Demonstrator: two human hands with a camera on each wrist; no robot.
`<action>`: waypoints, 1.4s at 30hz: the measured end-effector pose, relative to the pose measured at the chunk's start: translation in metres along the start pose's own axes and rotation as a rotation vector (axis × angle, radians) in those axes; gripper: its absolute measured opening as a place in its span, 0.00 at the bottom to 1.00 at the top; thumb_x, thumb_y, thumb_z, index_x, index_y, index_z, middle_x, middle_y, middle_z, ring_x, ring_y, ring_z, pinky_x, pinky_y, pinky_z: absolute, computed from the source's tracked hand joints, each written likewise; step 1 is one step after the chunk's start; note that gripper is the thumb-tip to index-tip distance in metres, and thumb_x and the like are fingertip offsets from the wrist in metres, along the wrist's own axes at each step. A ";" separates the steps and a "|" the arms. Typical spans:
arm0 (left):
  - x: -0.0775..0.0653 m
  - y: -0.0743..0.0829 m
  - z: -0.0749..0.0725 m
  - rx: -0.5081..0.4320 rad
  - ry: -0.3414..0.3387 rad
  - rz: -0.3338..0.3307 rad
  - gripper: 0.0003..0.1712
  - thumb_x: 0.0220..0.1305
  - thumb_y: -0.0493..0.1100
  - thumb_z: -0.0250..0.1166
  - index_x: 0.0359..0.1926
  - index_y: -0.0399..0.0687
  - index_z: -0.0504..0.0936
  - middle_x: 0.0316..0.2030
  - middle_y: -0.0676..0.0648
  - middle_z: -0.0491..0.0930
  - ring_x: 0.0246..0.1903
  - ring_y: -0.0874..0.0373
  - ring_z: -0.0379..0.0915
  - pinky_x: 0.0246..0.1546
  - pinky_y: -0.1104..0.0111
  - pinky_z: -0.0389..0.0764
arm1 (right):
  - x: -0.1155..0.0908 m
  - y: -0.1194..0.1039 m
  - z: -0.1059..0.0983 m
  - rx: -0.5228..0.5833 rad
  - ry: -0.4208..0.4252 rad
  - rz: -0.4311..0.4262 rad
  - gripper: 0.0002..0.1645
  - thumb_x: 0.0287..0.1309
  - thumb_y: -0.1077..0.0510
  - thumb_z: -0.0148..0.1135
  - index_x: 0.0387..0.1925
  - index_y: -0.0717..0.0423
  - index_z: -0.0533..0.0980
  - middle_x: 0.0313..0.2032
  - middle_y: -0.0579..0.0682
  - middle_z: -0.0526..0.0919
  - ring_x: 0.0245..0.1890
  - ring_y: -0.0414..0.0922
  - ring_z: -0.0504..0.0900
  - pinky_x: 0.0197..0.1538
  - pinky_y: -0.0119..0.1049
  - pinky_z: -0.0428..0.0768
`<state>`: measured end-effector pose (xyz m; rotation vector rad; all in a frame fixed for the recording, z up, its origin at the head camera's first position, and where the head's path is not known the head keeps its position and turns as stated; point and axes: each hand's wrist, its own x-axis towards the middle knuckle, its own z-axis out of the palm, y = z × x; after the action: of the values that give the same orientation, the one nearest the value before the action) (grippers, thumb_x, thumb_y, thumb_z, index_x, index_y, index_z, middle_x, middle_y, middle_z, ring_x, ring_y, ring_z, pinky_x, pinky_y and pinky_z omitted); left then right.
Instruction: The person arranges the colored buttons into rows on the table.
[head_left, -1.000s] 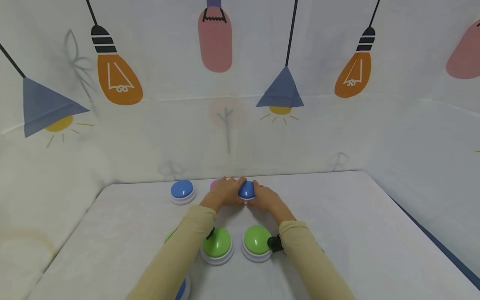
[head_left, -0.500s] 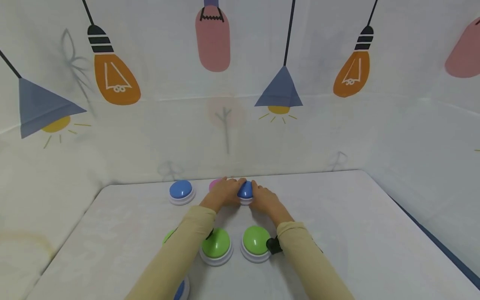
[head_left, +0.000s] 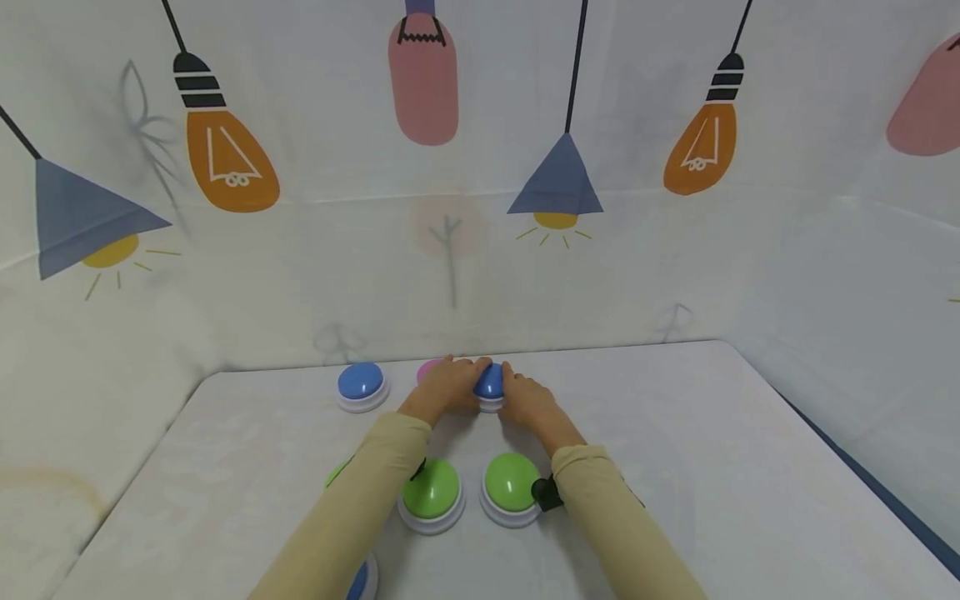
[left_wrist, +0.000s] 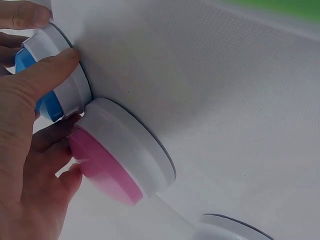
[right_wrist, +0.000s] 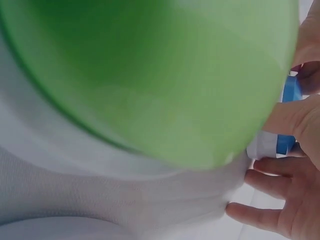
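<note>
A blue push button [head_left: 490, 382] with a white round base stands at the table's back, between both hands. My left hand [head_left: 452, 387] holds it from the left; in the left wrist view the thumb [left_wrist: 50, 72] lies along the white base. Other left fingers touch the pink push button [left_wrist: 107, 165] beside it, which the left hand mostly hides in the head view. From the right, my right hand [head_left: 531, 404] holds the same blue button. Its thumb [right_wrist: 285, 117] is on the base in the right wrist view, while the remaining fingers spread behind.
Another blue button [head_left: 360, 381] stands at the back left. Two green buttons, one left [head_left: 431, 490] and one right [head_left: 510, 483], sit below the forearms. The left sleeve partly covers a third green button [head_left: 335, 473] and a front blue button [head_left: 363, 581]. A patterned cloth wall [head_left: 375, 275] rises behind.
More of the blue button's white base shows between the hands than a second ago. Otherwise both hands stay almost in place, and the head view shifts slightly.
</note>
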<state>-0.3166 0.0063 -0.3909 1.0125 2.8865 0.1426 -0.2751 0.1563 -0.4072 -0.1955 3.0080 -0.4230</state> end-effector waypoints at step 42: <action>-0.034 -0.003 -0.026 -0.086 0.094 0.068 0.35 0.65 0.44 0.67 0.70 0.42 0.67 0.56 0.37 0.78 0.57 0.44 0.75 0.62 0.56 0.74 | -0.015 0.005 -0.005 0.240 0.081 -0.205 0.43 0.71 0.58 0.54 0.75 0.69 0.45 0.68 0.73 0.62 0.66 0.66 0.67 0.67 0.59 0.67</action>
<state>-0.2948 -0.0185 -0.3637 1.1181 2.9011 0.3235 -0.2615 0.1650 -0.4025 -0.4782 2.9895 -0.8228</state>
